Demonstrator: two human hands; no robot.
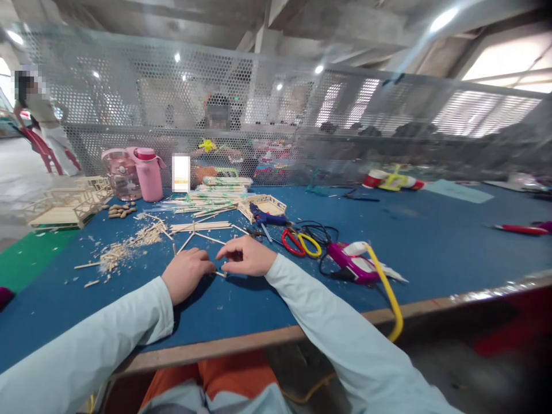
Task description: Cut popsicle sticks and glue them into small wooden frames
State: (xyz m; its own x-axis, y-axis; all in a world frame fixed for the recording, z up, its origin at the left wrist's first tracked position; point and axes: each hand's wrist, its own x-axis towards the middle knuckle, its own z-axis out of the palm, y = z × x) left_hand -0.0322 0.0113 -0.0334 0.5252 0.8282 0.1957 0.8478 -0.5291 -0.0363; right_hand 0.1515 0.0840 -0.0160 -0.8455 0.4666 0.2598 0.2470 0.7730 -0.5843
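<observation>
My left hand [188, 273] rests low over the blue table with its fingers closed on a small frame of thin wooden sticks [207, 237]. Part of that frame is hidden behind the hand. Just to its right, my right hand [249, 257] is curved, thumb and forefinger apart with a gap between them. Its fingertips are near a stick end poking out from under the left hand. Beyond the hands lies a row of loose wooden sticks [211, 226]. A blue glue gun [268, 217] and scissors with red and yellow handles [307, 244] lie beyond the right hand.
Wood scraps [116, 256] and peanuts [122, 210] lie left, near finished stick frames [64, 210], a pink bottle [149, 175] and a clear jug [123, 175]. A magenta glue gun [353, 264] with a yellow cord sits right. A perforated metal screen [164, 92] stands behind; people are beyond.
</observation>
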